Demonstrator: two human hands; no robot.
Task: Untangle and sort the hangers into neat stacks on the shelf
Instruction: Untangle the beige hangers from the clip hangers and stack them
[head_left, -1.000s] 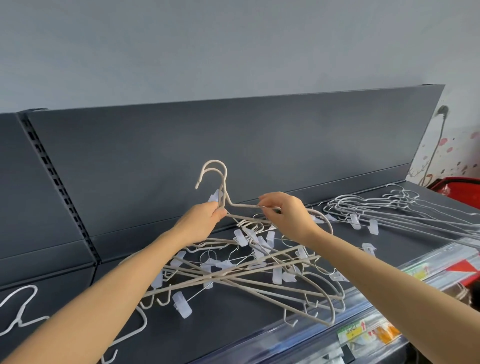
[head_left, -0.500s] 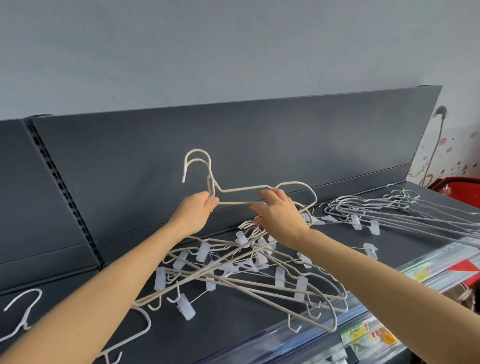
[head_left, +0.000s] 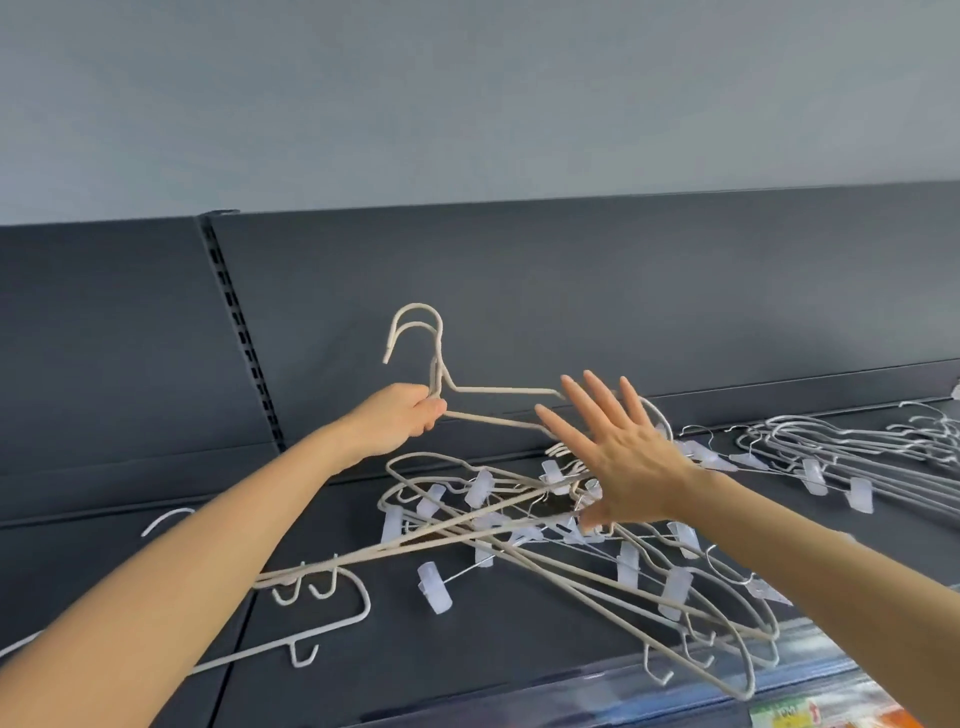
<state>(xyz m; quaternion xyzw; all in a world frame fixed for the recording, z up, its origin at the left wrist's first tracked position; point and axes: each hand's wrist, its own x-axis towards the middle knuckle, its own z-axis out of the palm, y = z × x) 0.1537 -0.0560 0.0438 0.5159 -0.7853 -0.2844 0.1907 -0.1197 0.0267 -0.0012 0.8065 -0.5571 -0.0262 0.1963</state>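
Note:
My left hand (head_left: 402, 422) grips two beige hangers (head_left: 435, 358) at the neck just below their hooks, holding them upright above the dark shelf (head_left: 519, 644). My right hand (head_left: 618, 457) is flat with fingers spread, over the hangers' right shoulder and holding nothing. Below both hands lies a tangled pile of beige hangers and wire clip hangers (head_left: 561, 535) with clear plastic clips. A stack of silver wire clip hangers (head_left: 852, 457) lies on the shelf to the right. A white hanger (head_left: 317, 631) lies at the lower left, partly hidden by my left arm.
The shelf's dark back panel (head_left: 571, 291) rises behind the hangers, with a slotted upright (head_left: 239, 332) at left. A clear price strip (head_left: 779, 691) with coloured labels runs along the shelf's front edge at lower right. A grey wall is above.
My right hand has let go of the hangers and spread flat. The view has shifted right, and my left hand still holds the two hooks up above the pile.

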